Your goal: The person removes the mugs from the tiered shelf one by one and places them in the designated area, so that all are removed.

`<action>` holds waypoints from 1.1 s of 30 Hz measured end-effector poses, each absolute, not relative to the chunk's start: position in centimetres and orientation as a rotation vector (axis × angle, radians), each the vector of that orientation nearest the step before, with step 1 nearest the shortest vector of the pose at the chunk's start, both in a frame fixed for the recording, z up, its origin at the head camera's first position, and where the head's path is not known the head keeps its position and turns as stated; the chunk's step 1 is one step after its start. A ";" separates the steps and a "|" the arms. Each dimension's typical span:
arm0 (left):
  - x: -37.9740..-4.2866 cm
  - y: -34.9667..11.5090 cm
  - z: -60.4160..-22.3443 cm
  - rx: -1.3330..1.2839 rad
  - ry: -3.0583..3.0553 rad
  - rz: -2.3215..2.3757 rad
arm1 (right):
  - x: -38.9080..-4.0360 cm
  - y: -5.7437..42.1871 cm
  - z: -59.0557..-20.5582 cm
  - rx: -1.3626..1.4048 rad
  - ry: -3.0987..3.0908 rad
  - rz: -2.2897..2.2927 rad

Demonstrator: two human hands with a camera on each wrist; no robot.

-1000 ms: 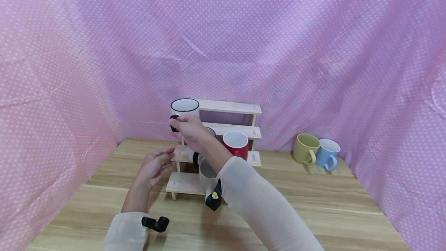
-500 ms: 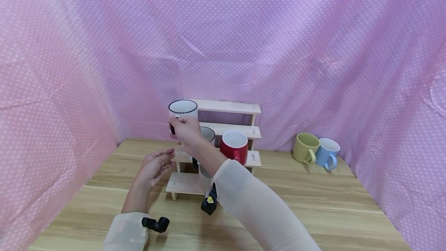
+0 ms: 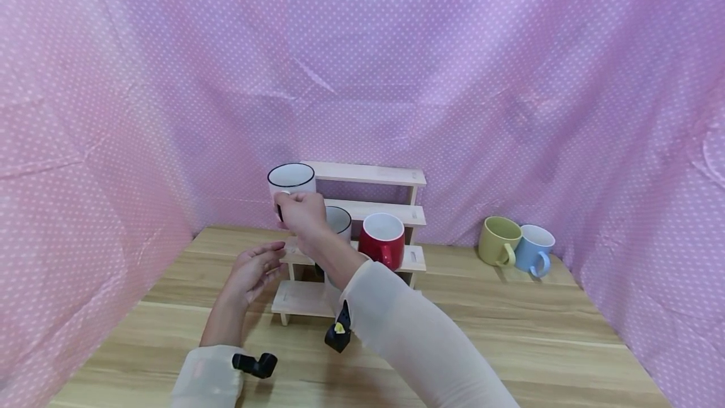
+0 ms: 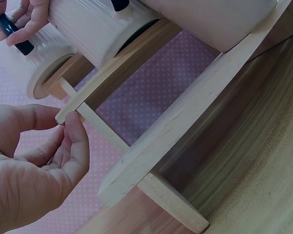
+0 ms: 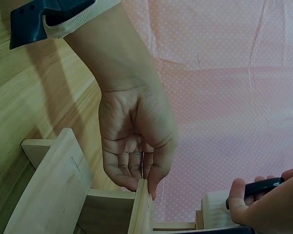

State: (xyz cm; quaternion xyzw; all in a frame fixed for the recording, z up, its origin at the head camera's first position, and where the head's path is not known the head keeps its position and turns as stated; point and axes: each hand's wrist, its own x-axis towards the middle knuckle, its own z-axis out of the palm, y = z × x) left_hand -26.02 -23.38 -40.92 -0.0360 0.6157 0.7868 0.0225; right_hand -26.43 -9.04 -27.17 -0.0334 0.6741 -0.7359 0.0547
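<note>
— On the wooden tiered rack (image 3: 362,219), what is already done?
— A red mug (image 3: 382,240) sits on the second step up, and a white ribbed mug (image 3: 338,221) stands just left of it, partly hidden by the arm. The white mug with a black rim (image 3: 291,181) is at the top step's left end, apparently overhanging it; I judge it not yet settled.
— Who holds it?
— The right hand (image 3: 300,214) pinches its black handle, fingers curled round it. The left hand (image 3: 253,269) is relaxed, fingertips touching the left end of a lower step, as if steadying the rack.
— What is left?
— A yellow-green mug (image 3: 497,240) and a pale blue mug (image 3: 533,249), touching each other, stand on the table (image 3: 510,332) well right of the rack. By my reckoning about half remains.
— Materials?
— Pale unfinished planks with slotted ends; glossy rounded ceramic; a wood-grain tabletop; pink dotted cloth (image 3: 453,68) behind the rack.
</note>
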 end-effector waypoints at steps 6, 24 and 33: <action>-26.0 -23.4 -41.0 -0.122 1.915 2.430 | -26.3 -9.1 -27.1 -0.083 2.104 -2.227; -25.9 -23.0 -40.8 -0.117 1.881 2.441 | -26.1 -8.6 -27.0 -0.109 2.084 -2.322; -25.9 -23.2 -40.7 -0.122 1.881 2.442 | -26.5 -7.8 -26.1 -0.208 2.075 -2.361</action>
